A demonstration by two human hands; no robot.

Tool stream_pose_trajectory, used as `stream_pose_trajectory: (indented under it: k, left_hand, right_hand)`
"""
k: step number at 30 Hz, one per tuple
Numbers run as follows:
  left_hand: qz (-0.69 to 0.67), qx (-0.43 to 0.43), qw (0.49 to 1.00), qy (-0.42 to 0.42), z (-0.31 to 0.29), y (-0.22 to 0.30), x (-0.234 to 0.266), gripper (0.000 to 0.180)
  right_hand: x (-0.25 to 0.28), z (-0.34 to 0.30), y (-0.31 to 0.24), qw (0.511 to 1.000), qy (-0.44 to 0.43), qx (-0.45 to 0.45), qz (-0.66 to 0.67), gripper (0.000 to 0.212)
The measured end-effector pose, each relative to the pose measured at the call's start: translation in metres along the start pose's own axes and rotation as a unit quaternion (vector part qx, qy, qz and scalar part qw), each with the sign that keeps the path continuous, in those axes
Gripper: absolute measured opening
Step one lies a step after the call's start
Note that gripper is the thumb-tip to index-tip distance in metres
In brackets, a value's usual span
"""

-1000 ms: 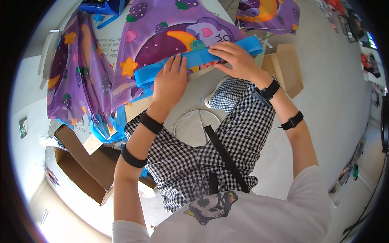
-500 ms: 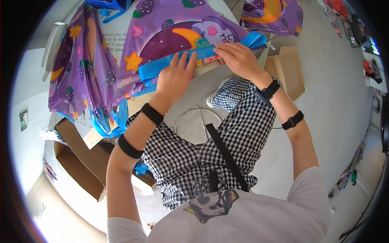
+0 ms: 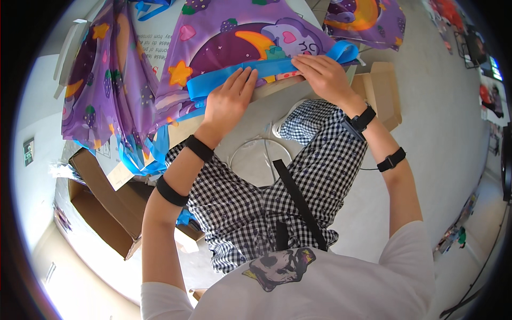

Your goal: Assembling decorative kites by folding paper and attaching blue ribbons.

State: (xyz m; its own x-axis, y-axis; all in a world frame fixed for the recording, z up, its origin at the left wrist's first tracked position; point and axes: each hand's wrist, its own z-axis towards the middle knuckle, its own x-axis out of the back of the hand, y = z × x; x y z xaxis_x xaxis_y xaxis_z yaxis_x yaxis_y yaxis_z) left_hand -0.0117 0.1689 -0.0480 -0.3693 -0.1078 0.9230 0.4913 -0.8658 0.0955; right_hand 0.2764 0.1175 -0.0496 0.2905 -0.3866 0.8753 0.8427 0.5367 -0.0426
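Note:
A purple cartoon-print fabric piece, with stars, a moon and an animal figure, lies spread over the table edge. Along its near edge runs a wide, glossy blue strap, which curls into a loop at the right end. My left hand rests on the strap's lower edge left of the middle, fingers stretched out; its thumb is hidden. Farther right, my right hand lays extended fingers flat over the strap, near the loop. Neither hand visibly grips it, though the undersides of the fingers cannot be seen.
A second purple printed piece drapes over the table's left side, blue straps hanging below. Another printed piece lies at the far right. Open cardboard boxes stand at lower left and right. A metal ring is between my legs.
My hands are slightly farther apart along the strap, the right one having shifted right. The whole view has moved slightly.

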Motion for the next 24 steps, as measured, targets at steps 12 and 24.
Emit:
stream_pose_trajectory:
  k: [12,24]
  left_hand:
    - [-0.029,0.016,0.999,0.014,-0.012,-0.005,0.001,0.052]
    - [-0.007,0.047,0.999,0.015,-0.053,-0.022,0.034,0.042]
  right_hand:
    - [0.004,-0.002,-0.001,1.0,-0.006,0.019,-0.006,0.032]
    - [0.019,-0.003,0.006,0.997,-0.033,0.008,0.069,0.025]
